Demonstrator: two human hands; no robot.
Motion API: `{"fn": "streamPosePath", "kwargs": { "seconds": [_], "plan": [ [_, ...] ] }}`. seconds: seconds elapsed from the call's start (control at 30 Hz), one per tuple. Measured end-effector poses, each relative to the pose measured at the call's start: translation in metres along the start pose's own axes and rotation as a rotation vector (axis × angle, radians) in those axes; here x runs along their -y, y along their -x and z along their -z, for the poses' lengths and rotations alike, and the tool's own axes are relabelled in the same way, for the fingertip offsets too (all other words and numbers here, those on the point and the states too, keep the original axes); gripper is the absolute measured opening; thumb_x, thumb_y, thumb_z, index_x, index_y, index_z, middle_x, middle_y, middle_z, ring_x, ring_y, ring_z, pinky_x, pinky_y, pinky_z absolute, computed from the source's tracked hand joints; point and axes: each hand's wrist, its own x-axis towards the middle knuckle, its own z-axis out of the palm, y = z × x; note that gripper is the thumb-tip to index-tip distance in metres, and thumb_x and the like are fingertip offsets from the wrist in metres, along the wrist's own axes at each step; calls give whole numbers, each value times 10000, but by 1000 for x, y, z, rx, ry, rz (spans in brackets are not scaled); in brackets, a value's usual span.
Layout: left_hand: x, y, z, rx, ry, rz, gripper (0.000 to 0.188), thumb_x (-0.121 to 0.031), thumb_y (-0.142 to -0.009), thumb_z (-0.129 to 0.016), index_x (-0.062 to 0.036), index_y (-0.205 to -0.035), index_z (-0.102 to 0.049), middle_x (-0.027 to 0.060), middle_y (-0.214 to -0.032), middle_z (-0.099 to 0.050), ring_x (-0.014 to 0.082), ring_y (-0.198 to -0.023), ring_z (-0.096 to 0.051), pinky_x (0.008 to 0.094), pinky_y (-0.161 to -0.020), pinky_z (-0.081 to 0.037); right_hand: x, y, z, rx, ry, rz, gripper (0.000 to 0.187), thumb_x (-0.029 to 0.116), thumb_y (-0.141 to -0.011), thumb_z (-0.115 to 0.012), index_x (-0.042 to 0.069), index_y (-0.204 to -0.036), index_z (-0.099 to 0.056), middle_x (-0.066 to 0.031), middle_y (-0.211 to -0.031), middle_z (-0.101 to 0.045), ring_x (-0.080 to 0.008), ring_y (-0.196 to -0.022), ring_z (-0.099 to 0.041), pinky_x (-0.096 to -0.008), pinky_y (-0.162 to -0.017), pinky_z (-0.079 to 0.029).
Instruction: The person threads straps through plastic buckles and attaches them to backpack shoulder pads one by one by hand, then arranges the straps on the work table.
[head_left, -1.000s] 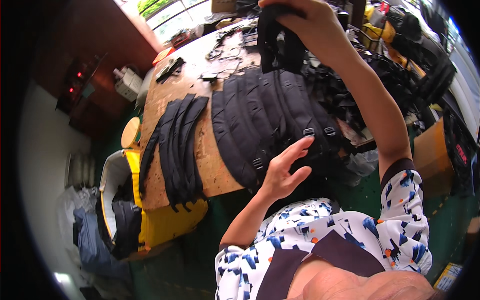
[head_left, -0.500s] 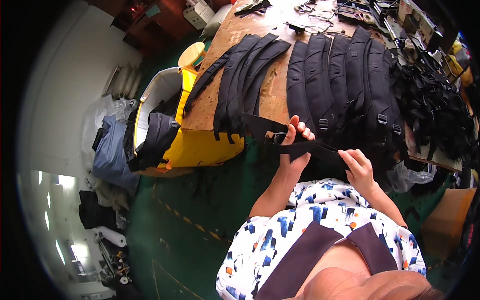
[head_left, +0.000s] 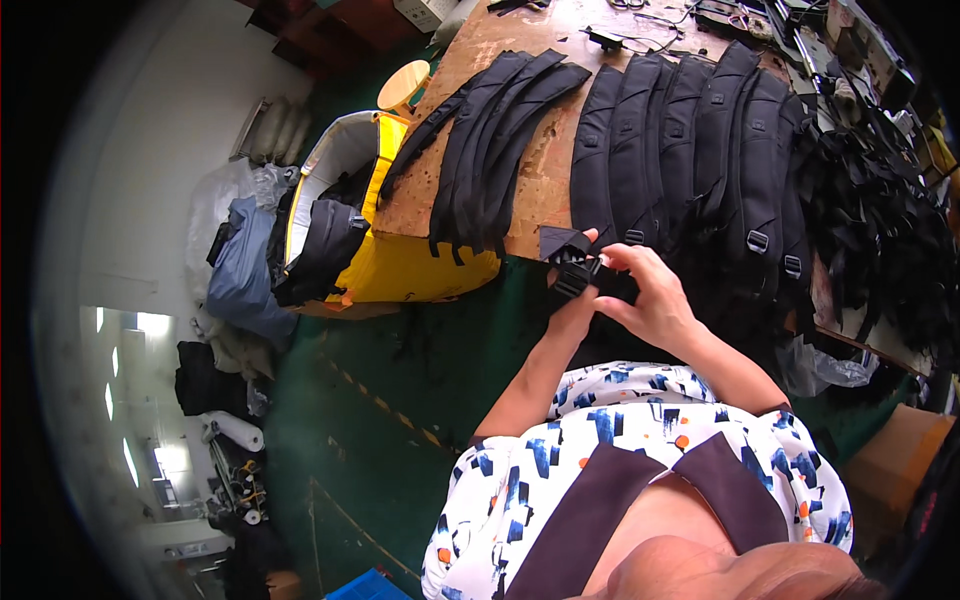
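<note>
A black webbing strap with a black plastic buckle [head_left: 575, 279] is held up in front of me, just off the near edge of the table. My left hand [head_left: 574, 316] is closed around the strap from below, its fingers mostly hidden behind the buckle and webbing. From the right, my right hand [head_left: 655, 300] curls in, with index finger and thumb bent at the buckle's right side. A flat black end [head_left: 562, 242] of the strap sticks up past my left fingers. Padded black shoulder straps [head_left: 625, 150] lie side by side just beyond my hands, several with buckles at their near ends.
A second group of black shoulder straps [head_left: 490, 150] hangs over the left part of the wooden table [head_left: 545, 165]. Left of it stands a yellow bag [head_left: 430, 268] with black pieces inside. A heap of black webbing [head_left: 870, 210] lies at the right; a cardboard box [head_left: 895, 455] sits below.
My right hand has moved left, from the strap's stretched-out right end to the buckle beside my left hand. The buckle now faces up in view, and the strap is bunched together.
</note>
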Motion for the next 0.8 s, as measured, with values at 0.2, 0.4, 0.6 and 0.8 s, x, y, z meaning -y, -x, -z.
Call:
{"fn": "streamPosePath", "kwargs": {
  "seconds": [0.2,0.4,0.6,0.8],
  "plan": [
    [6,16,17,146,-230,-155,573,67,-693,-562,-46,-1244,-451,37,-1202,-494,139,-1046,-498,269,-920,-396,-15,-2,-7,129,-190,-6,252,74,-773,-653,20,-1001,-562,-95,-869,-604,-157,-756,-598,-256,-542,-467],
    [-11,39,22,144,404,155,531,-72,-686,-557,-29,-1208,-468,30,-1017,-532,101,-834,-522,222,-721,-439,-22,-7,-21,193,-548,-284,122,-15,-862,-461,-39,-934,-557,-96,-944,-626,-77,-809,-567,-211,-712,-476],
    [-19,44,53,158,781,237,388,-188,-751,-633,-41,-1096,-536,39,-953,-560,128,-751,-549,256,-695,-458,-13,-17,-46,299,-974,-423,120,24,-899,-434,8,-970,-530,-80,-986,-604,-88,-836,-565,-232,-708,-496],
    [-18,25,83,-105,46,38,240,-226,-893,-546,-35,-1033,-585,36,-875,-607,109,-778,-573,260,-718,-472,-8,-41,-65,452,-1048,-327,198,192,-882,-573,19,-980,-576,-21,-909,-604,-48,-815,-544,-174,-671,-461]
  ]
}}
